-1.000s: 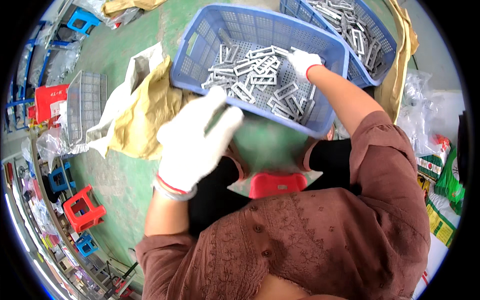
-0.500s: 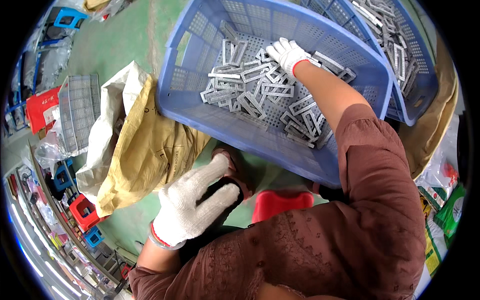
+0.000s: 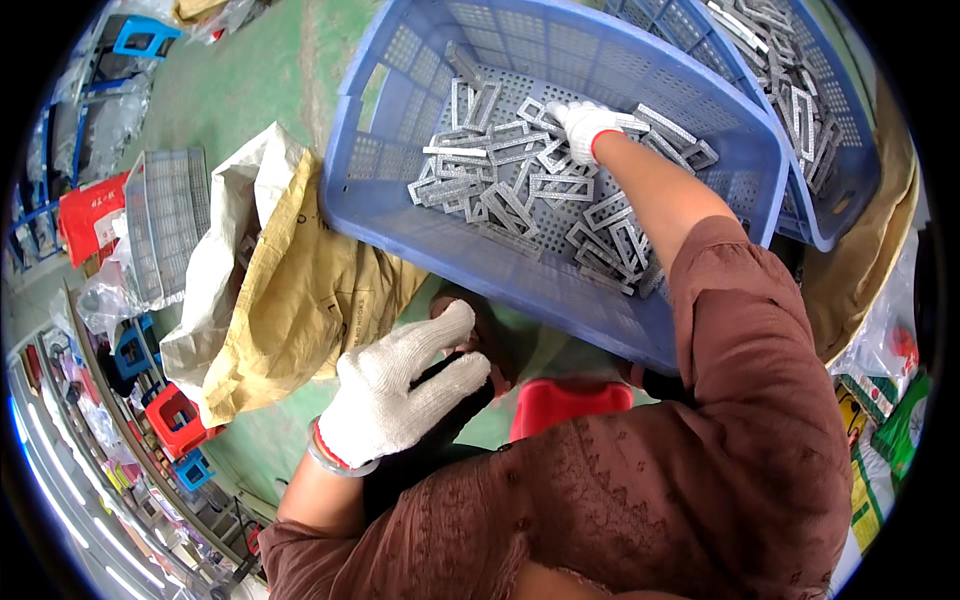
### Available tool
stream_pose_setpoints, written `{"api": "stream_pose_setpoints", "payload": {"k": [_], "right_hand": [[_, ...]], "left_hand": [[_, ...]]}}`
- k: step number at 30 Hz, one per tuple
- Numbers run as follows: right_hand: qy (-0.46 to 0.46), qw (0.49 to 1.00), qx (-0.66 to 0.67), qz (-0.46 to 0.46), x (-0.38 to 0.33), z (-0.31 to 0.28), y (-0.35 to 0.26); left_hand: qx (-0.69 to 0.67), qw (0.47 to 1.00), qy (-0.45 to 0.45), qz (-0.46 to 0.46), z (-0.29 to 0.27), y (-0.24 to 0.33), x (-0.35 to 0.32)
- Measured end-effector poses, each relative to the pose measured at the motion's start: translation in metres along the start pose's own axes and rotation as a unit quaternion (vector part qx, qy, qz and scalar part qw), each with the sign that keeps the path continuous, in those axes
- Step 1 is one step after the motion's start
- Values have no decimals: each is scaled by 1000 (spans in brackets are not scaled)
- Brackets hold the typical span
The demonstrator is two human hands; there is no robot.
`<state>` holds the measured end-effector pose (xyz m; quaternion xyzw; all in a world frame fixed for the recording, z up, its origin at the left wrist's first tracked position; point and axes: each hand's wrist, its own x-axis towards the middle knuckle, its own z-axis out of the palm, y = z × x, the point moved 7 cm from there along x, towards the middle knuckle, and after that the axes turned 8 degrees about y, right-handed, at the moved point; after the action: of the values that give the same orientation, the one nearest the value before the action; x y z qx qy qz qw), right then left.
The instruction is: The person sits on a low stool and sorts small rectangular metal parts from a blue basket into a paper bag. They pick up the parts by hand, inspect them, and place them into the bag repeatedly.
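Note:
A large blue plastic basket (image 3: 500,262) holds a loose heap of silvery rectangular metal frames (image 3: 510,205). Inside it, my right hand (image 3: 583,130), in a white knitted glove with a red cuff, reaches down among the frames. Its fingers are bent together and downward, next to a metal frame (image 3: 535,112) at their tips. What lies under the fingers is hidden. My left hand (image 3: 395,395), gloved in the same white, hovers above my lap outside the basket. Its thumb and fingers are spread, with nothing between them.
More blue baskets (image 3: 850,215) with metal frames stand at the upper right. A yellow and white woven sack (image 3: 290,300) slumps left of my basket. Beneath me is a red stool (image 3: 570,398). A grey wire-like crate (image 3: 168,225) and blue and red stools are farther left.
My right hand has drawn slightly nearer within the basket, and its outstretched fingers have curled down onto the frames. My left hand stays spread over my lap. The view has shifted slightly.

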<state>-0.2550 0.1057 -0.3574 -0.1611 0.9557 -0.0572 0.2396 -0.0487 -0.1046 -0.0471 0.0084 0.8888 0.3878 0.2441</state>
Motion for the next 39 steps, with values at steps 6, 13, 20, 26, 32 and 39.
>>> {"api": "stream_pose_setpoints", "payload": {"k": [6,13,20,26,32,39], "right_hand": [[-25,986,-143,-81,-19,3,-18],[58,991,-117,-43,-7,19,-12],[28,995,-88,-45,-8,23,-15],[3,990,-137,-27,-21,14,-25],[-37,992,-111,-52,-38,20,-35],[-23,993,113,23,-54,5,-14]], "left_hand": [[9,1000,-6,-13,-2,-3,5],[16,1000,-13,-15,-2,0,14],[-11,997,50,52,0,3,11],[1,998,33,47,-2,0,10],[-14,1000,7,12,-4,-2,6],[-13,1000,19,19,-8,2,0]]}}
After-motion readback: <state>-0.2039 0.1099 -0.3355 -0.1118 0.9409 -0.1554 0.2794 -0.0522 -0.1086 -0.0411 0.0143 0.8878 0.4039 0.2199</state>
